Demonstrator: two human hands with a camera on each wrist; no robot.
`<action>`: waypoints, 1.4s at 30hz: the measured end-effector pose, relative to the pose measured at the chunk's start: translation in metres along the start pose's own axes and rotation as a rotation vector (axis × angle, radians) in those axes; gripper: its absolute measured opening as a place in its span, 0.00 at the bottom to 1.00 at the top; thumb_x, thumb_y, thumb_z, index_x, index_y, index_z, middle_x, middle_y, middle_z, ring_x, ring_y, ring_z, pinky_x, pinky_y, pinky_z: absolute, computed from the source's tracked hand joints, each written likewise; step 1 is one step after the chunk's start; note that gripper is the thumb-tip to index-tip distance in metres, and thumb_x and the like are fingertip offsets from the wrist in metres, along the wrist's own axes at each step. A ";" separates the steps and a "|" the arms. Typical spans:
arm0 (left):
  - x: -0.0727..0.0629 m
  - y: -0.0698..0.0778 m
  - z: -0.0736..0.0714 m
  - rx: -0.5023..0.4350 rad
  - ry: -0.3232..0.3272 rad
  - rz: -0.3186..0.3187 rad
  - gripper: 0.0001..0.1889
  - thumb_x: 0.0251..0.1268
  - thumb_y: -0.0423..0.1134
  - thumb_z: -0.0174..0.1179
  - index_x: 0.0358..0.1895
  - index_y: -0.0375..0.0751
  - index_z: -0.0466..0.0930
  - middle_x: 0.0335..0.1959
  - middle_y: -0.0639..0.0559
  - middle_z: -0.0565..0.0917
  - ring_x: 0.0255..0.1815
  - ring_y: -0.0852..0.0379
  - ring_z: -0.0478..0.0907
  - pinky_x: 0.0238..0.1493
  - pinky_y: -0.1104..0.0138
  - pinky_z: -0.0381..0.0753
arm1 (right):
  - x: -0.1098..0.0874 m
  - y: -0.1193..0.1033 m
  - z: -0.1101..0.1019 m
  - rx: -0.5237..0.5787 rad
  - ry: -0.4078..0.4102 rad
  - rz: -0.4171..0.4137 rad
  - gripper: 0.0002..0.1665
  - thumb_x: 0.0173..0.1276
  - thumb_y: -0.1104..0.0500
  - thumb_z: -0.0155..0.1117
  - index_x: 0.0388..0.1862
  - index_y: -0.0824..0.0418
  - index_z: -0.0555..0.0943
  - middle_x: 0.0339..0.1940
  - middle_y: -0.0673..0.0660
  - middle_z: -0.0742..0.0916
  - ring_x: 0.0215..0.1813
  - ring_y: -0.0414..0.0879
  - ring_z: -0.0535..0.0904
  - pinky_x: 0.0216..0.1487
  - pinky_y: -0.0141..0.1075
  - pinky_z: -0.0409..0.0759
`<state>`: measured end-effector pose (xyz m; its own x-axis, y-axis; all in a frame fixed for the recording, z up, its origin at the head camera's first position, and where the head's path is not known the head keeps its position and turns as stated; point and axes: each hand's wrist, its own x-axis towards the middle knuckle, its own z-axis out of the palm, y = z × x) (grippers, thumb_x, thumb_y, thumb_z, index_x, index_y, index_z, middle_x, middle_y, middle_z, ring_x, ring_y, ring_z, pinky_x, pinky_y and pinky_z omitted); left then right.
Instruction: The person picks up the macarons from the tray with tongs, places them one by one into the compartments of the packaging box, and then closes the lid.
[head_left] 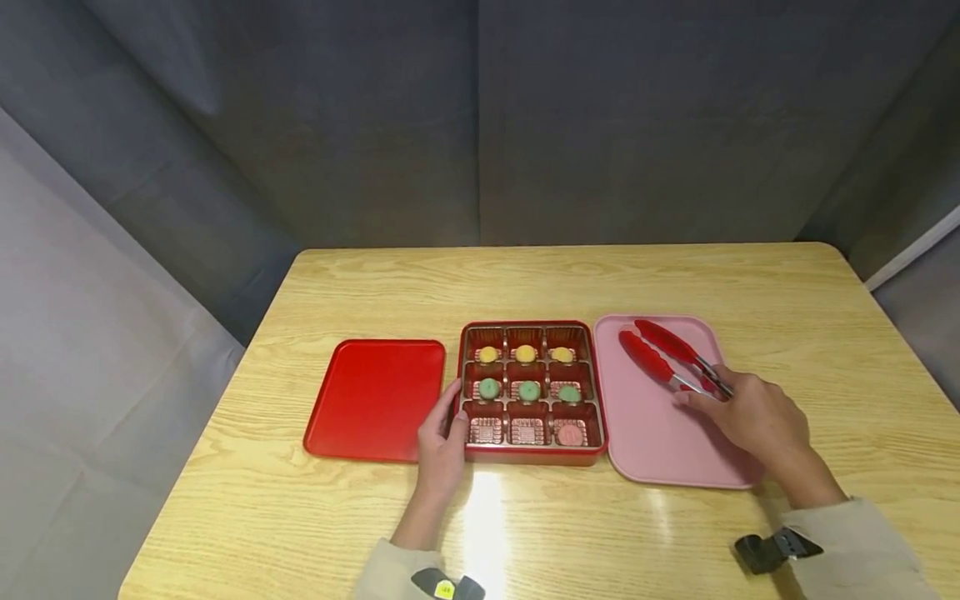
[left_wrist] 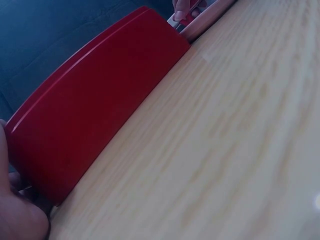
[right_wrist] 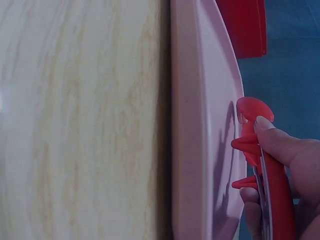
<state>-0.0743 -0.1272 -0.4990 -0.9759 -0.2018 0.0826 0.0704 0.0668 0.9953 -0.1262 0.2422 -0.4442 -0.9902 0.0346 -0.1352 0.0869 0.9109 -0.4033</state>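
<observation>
A red box with a clear divided insert stands mid-table. Three small yellow round sweets lie in its far row and three green ones in the middle row. One pink sweet sits in the near right compartment. My left hand holds the box's near left corner, thumb at the rim and fingers along the outer side. Over the pink tray, my right hand grips red-tipped metal tongs. Their tips are spread apart, with nothing visible between them.
A flat red lid lies left of the box. The pink tray adjoins the box's right side. All stand on a wood-grain table, with a dark grey curtain behind its far edge.
</observation>
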 end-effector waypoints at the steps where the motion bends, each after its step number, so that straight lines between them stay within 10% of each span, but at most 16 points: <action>1: 0.000 0.000 0.000 -0.008 -0.002 -0.002 0.25 0.68 0.28 0.47 0.68 0.48 0.67 0.68 0.48 0.67 0.67 0.52 0.65 0.61 0.68 0.71 | -0.001 0.000 -0.001 0.000 -0.005 0.002 0.58 0.53 0.31 0.64 0.68 0.72 0.62 0.22 0.61 0.77 0.18 0.47 0.62 0.15 0.35 0.59; 29: 0.001 0.000 -0.001 0.022 0.001 0.000 0.26 0.68 0.28 0.47 0.68 0.50 0.67 0.68 0.49 0.68 0.67 0.54 0.65 0.63 0.68 0.69 | -0.038 -0.024 -0.026 0.069 0.032 -0.179 0.47 0.51 0.35 0.70 0.60 0.67 0.75 0.17 0.52 0.75 0.26 0.48 0.69 0.22 0.35 0.60; 42: -0.005 0.027 -0.001 0.044 -0.019 -0.023 0.25 0.67 0.26 0.46 0.68 0.39 0.65 0.69 0.43 0.66 0.67 0.47 0.66 0.60 0.68 0.72 | -0.047 -0.040 -0.020 0.093 0.013 -0.299 0.38 0.50 0.37 0.71 0.54 0.59 0.80 0.15 0.48 0.72 0.21 0.43 0.63 0.19 0.33 0.58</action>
<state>-0.0671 -0.1251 -0.4721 -0.9809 -0.1856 0.0588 0.0395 0.1059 0.9936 -0.0851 0.2125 -0.4035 -0.9746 -0.2235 0.0132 -0.1994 0.8399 -0.5048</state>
